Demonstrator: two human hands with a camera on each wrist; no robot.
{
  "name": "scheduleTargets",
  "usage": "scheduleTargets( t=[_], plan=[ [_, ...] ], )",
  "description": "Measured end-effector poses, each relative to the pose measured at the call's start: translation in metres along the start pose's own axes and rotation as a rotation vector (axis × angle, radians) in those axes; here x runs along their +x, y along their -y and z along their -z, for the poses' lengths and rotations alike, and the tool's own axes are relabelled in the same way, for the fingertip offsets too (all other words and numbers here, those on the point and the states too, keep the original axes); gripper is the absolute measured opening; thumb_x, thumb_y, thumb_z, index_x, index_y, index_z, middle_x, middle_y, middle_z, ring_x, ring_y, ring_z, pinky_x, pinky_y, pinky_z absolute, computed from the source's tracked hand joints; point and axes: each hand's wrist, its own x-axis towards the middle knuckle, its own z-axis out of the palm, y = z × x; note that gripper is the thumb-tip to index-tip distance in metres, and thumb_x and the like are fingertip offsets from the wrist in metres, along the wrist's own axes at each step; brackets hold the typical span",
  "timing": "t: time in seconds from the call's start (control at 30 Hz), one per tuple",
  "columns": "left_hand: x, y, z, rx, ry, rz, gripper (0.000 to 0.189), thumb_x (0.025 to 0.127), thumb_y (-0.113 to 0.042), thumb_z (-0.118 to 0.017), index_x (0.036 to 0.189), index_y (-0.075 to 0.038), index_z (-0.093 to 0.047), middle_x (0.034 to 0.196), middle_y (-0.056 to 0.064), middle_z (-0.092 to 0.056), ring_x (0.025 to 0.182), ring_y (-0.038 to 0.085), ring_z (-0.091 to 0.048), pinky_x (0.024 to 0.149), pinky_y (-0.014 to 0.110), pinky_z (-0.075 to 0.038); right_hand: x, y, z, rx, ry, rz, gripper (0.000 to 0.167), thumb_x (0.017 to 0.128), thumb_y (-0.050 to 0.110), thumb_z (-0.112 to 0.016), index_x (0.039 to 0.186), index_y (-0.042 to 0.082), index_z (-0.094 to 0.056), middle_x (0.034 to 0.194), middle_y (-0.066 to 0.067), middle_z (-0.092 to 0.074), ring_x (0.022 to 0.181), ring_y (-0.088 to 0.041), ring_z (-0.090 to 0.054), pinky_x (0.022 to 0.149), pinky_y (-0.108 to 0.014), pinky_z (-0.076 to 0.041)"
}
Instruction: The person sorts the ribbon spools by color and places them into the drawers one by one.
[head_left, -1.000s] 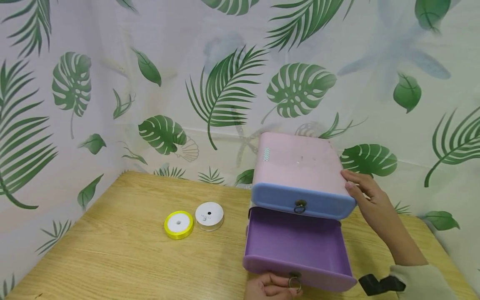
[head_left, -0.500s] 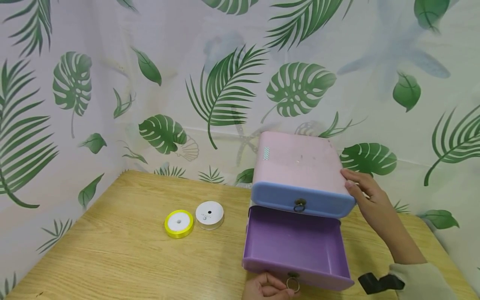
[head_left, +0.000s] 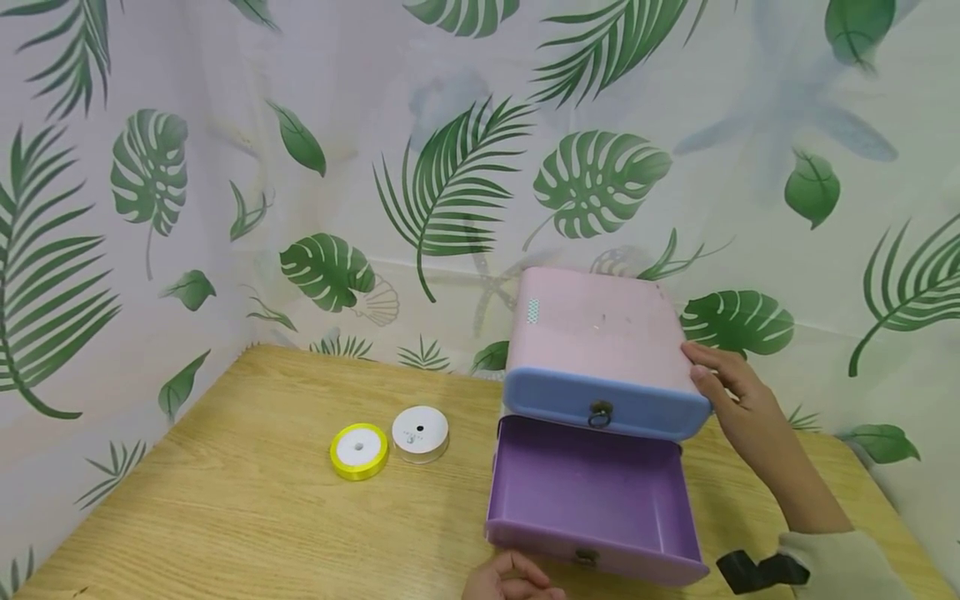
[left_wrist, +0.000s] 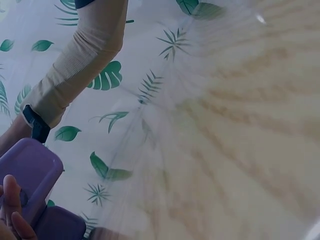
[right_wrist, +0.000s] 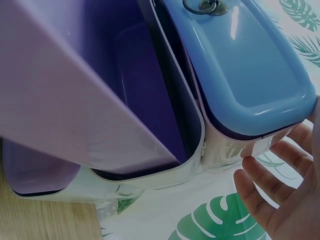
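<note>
A small drawer cabinet [head_left: 592,329] with a pink top stands at the right of the table. Its blue upper drawer [right_wrist: 250,65] is closed and bears a ring pull [head_left: 599,414]. Below it, the purple drawer [head_left: 592,483] is pulled far out, with nothing seen inside. My right hand [head_left: 738,396] rests its fingertips against the cabinet's right side, near the top edge; in the right wrist view its fingers are spread. My left hand [head_left: 517,579] is just below the purple drawer's front, off the ring, fingers loosely bent and holding nothing.
A yellow ribbon spool [head_left: 359,452] and a white spool [head_left: 421,433] lie side by side on the wooden table [head_left: 262,500], left of the cabinet. Another purple drawer front [right_wrist: 37,167] shows lower down the cabinet. A leaf-printed sheet [head_left: 450,167] hangs behind.
My left hand has let go of the purple drawer's ring and drawn back down and left. The drawer stays pulled out. My right hand keeps its place on the cabinet's side.
</note>
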Motion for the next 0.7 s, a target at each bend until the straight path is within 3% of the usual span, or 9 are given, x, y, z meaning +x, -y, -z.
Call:
scheduleTargets(
  t=[0.07, 0.17, 0.23, 0.3, 0.4, 0.57, 0.7],
  plan=[
    [-0.002, -0.001, 0.008, -0.002, 0.024, -0.009, 0.033, 0.076, -0.006, -0.079, 0.090, 0.013, -0.055, 0.089, 0.029, -0.071, 0.071, 0.011, -0.069, 0.066, 0.024, -0.055, 0.000, -0.001, 0.000, -0.001, 0.000, 0.000, 0.043, 0.103, 0.025, -0.045, 0.144, 0.015, -0.045, 0.131, 0.036, -0.035, 0.118, 0.023, -0.027, 0.084, -0.008, -0.029],
    [-0.004, -0.003, 0.022, 0.007, 0.134, -0.059, 0.044, 0.081, -0.007, -0.073, 0.098, 0.023, -0.045, 0.096, 0.042, -0.063, 0.078, 0.008, -0.070, 0.071, 0.022, -0.055, 0.000, -0.002, 0.001, 0.002, 0.002, -0.004, 0.043, 0.103, 0.025, -0.045, 0.145, 0.015, -0.045, 0.132, 0.035, -0.035, 0.118, 0.023, -0.028, 0.083, -0.009, -0.030],
    [-0.006, -0.004, 0.031, 0.013, 0.209, -0.089, 0.052, 0.083, -0.007, -0.068, 0.104, 0.029, -0.037, 0.099, 0.038, -0.065, 0.084, 0.006, -0.070, 0.075, 0.022, -0.054, -0.001, -0.002, 0.001, 0.004, 0.006, -0.007, 0.043, 0.103, 0.026, -0.045, 0.145, 0.016, -0.045, 0.133, 0.035, -0.036, 0.117, 0.023, -0.028, 0.083, -0.009, -0.030],
    [-0.007, -0.006, 0.038, 0.025, 0.231, -0.108, 0.057, 0.083, -0.006, -0.065, 0.109, 0.031, -0.030, 0.097, 0.033, -0.068, 0.087, 0.006, -0.069, 0.076, 0.021, -0.054, -0.001, -0.001, 0.001, 0.005, 0.009, -0.008, 0.043, 0.103, 0.027, -0.045, 0.145, 0.017, -0.045, 0.133, 0.034, -0.036, 0.117, 0.023, -0.028, 0.083, -0.009, -0.031],
    [-0.010, -0.012, 0.041, 0.048, 0.147, -0.077, 0.054, 0.082, -0.007, -0.066, 0.109, 0.027, -0.034, 0.088, 0.009, -0.076, 0.082, 0.009, -0.071, 0.072, 0.023, -0.055, -0.001, -0.001, 0.001, 0.005, 0.008, -0.004, 0.043, 0.103, 0.027, -0.044, 0.145, 0.017, -0.045, 0.133, 0.034, -0.036, 0.117, 0.022, -0.028, 0.083, -0.009, -0.031],
    [-0.016, -0.027, 0.038, 0.097, -0.038, -0.012, 0.044, 0.081, -0.007, -0.067, 0.108, 0.019, -0.044, 0.078, 0.010, -0.075, 0.070, 0.013, -0.071, 0.063, 0.024, -0.055, -0.001, -0.001, 0.000, 0.002, 0.008, -0.002, 0.043, 0.103, 0.026, -0.045, 0.145, 0.017, -0.044, 0.133, 0.034, -0.036, 0.117, 0.022, -0.028, 0.083, -0.011, -0.031],
    [-0.018, -0.041, 0.042, 0.154, -0.103, -0.005, 0.038, 0.080, -0.007, -0.066, 0.105, 0.014, -0.048, 0.074, 0.009, -0.074, 0.056, 0.008, -0.064, 0.054, 0.021, -0.049, 0.000, -0.002, 0.000, -0.012, 0.010, -0.017, 0.043, 0.103, 0.026, -0.045, 0.146, 0.018, -0.044, 0.133, 0.034, -0.035, 0.117, 0.023, -0.027, 0.083, -0.013, -0.031]
  ],
)
